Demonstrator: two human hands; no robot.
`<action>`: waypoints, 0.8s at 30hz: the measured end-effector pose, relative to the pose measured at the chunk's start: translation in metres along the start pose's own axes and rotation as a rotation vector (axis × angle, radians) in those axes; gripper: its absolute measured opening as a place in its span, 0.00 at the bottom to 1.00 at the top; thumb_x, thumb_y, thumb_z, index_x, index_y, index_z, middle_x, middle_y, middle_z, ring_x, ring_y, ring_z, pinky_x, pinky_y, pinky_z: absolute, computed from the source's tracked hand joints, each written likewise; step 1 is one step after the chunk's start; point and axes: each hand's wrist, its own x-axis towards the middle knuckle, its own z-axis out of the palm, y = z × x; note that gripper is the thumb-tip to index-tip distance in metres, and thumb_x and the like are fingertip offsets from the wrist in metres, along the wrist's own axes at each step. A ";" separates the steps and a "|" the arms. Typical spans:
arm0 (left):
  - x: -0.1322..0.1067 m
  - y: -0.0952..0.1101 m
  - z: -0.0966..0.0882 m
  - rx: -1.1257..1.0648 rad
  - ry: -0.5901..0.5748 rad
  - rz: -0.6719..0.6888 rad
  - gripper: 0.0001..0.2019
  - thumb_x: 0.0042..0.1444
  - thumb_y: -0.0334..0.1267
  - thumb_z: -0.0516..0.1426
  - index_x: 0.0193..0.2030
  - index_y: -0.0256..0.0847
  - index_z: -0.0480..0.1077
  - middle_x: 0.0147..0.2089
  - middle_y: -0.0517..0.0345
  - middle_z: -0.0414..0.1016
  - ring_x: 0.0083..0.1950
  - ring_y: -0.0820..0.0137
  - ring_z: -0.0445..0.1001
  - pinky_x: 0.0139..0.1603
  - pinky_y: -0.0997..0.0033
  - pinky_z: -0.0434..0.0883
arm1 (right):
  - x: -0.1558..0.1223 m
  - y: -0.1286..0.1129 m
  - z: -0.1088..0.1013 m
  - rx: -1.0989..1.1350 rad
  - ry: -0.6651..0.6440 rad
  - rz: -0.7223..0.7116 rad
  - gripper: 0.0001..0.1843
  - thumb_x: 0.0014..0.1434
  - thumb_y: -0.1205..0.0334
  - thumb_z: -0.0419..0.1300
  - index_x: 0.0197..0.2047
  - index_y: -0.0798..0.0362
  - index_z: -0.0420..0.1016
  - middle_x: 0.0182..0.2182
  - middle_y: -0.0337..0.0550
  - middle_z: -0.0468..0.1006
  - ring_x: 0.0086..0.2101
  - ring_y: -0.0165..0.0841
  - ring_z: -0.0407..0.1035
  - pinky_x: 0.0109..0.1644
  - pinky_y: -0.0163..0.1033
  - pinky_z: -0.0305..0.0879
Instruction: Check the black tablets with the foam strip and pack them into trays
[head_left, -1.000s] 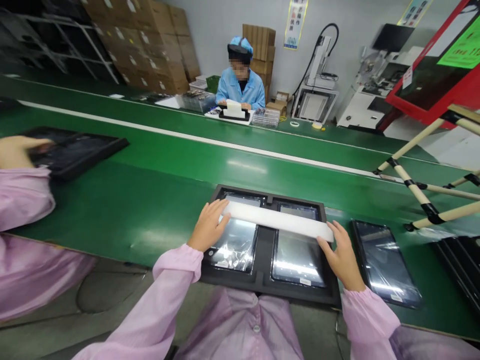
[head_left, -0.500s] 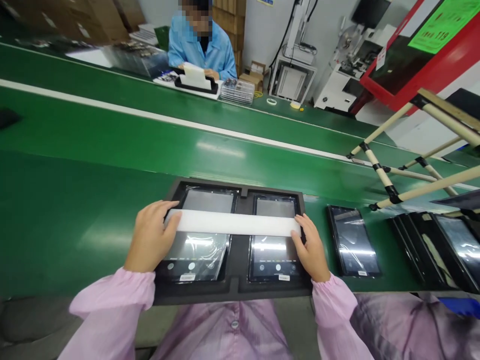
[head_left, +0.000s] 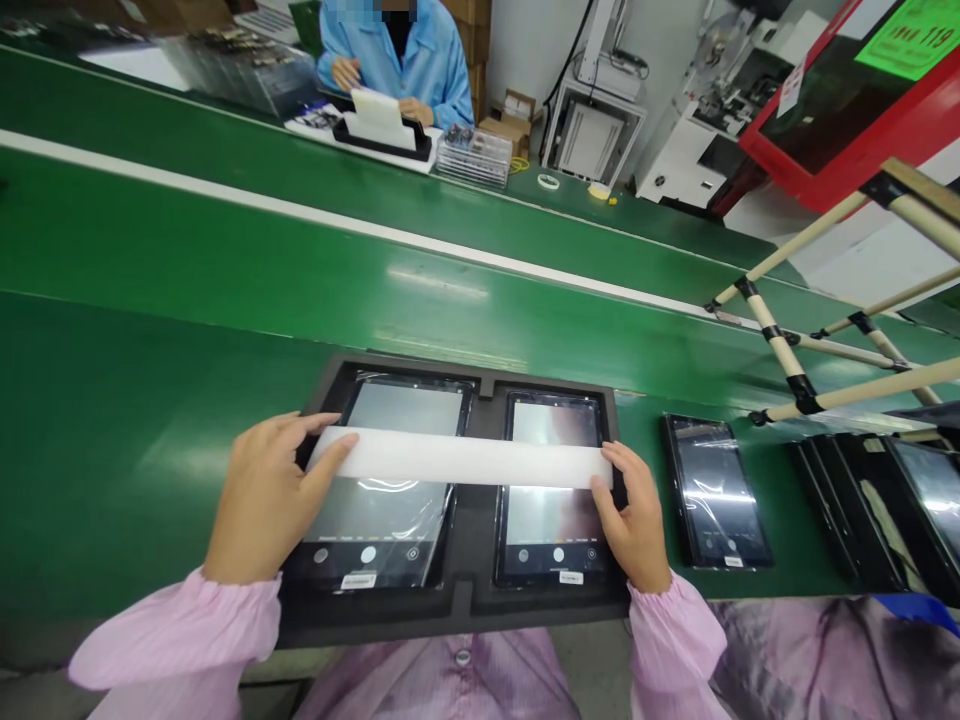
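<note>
A black foam tray (head_left: 480, 610) lies at the near edge of the green conveyor, holding two tablets side by side, the left tablet (head_left: 382, 480) wrapped in film and the right tablet (head_left: 555, 520) with its screen lit. A long white foam strip (head_left: 465, 460) lies across both tablets. My left hand (head_left: 262, 495) grips the strip's left end with thumb and fingers. My right hand (head_left: 634, 520) holds the strip's right end. Both sleeves are pink.
Loose tablets (head_left: 716, 490) lie on the belt to the right of the tray, with more dark tablets (head_left: 900, 510) at the far right under a pipe frame (head_left: 795, 370). Across the belt a person in blue (head_left: 397, 60) handles a white sheet over a black tray.
The view has tipped down and shifted right, so the tray sits more centred. The strip has stayed across the tablets with both hands on its ends, lying level now instead of slanted.
</note>
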 end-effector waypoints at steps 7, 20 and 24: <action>-0.002 -0.001 0.000 -0.041 -0.001 0.026 0.33 0.64 0.69 0.48 0.50 0.40 0.77 0.53 0.42 0.80 0.65 0.47 0.70 0.69 0.45 0.63 | -0.001 -0.001 0.000 0.022 -0.030 0.017 0.17 0.72 0.55 0.64 0.62 0.47 0.72 0.61 0.52 0.73 0.61 0.50 0.66 0.67 0.61 0.63; -0.003 -0.003 -0.003 -0.075 -0.029 0.021 0.29 0.63 0.66 0.52 0.49 0.42 0.77 0.55 0.44 0.79 0.67 0.47 0.67 0.68 0.43 0.64 | 0.000 0.002 0.000 0.019 -0.019 -0.006 0.14 0.73 0.58 0.61 0.59 0.47 0.73 0.58 0.51 0.76 0.60 0.50 0.68 0.67 0.66 0.62; -0.003 -0.003 -0.003 -0.080 -0.030 0.005 0.27 0.62 0.65 0.53 0.48 0.43 0.76 0.54 0.45 0.79 0.67 0.47 0.67 0.69 0.43 0.63 | 0.000 0.000 -0.001 0.037 -0.015 0.002 0.13 0.73 0.60 0.60 0.59 0.47 0.73 0.58 0.51 0.76 0.59 0.49 0.68 0.66 0.63 0.64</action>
